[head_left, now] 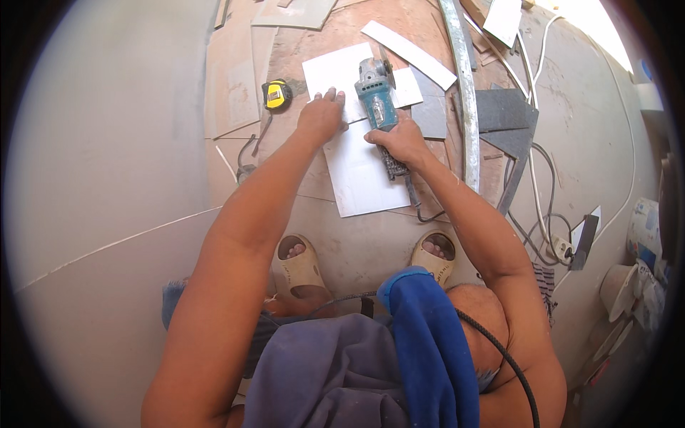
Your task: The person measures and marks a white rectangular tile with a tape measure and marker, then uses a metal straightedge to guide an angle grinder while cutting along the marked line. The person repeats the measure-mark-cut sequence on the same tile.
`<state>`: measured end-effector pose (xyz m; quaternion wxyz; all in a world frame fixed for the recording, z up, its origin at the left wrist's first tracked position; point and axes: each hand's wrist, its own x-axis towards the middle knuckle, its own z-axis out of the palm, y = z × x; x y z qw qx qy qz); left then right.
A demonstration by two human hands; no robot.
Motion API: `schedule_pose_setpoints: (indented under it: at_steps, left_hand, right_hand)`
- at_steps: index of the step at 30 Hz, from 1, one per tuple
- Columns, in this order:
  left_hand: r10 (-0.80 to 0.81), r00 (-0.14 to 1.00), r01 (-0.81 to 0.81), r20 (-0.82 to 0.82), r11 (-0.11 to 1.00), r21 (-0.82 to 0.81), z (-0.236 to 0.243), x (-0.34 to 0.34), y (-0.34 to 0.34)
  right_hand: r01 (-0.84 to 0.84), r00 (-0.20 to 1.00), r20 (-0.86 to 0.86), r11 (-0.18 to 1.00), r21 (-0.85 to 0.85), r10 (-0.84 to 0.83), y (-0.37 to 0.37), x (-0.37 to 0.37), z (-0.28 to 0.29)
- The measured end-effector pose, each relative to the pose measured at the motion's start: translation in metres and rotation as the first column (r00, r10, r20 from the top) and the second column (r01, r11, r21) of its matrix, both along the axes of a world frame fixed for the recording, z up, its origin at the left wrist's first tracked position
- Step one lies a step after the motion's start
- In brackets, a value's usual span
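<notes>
My right hand [402,141] is wrapped round the body of a teal angle grinder [376,96]. Its metal head and disc point away from me, over the white tiles. My left hand [325,116] lies on a white tile [328,64], fingers stretched forward, holding nothing. Nearer to me, a second white tile piece [364,189] lies partly under the grinder and my right hand. A small white offcut [408,89] sits just right of the grinder's head. Between the grinder's disc and the tile, contact cannot be made out.
A yellow and black tape measure [276,95] lies left of my left hand. A long metal bar [465,93] runs along the right, beside dark grey tile pieces [503,110]. Cables and a power socket [561,247] lie farther right. My sandalled feet [300,265] are close to the near tile.
</notes>
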<state>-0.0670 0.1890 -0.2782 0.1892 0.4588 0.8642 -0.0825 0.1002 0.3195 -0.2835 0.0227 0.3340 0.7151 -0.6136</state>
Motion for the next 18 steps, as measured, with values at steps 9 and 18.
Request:
schedule_pose_setpoints:
  at_steps: [9, 18]
  left_hand:
    - [-0.002, 1.0, 0.002, 0.005, 1.0, -0.001, 0.001, -0.001, 0.001]
    - [-0.006, 1.0, 0.006, 0.006, 1.0, -0.012, 0.004, 0.0, 0.002]
  right_hand:
    - [-0.015, 0.999, 0.032, 0.999, 0.039, 0.014, -0.002, 0.007, 0.012]
    - [-0.036, 0.997, 0.064, 0.998, 0.044, 0.034, -0.003, 0.011, 0.015]
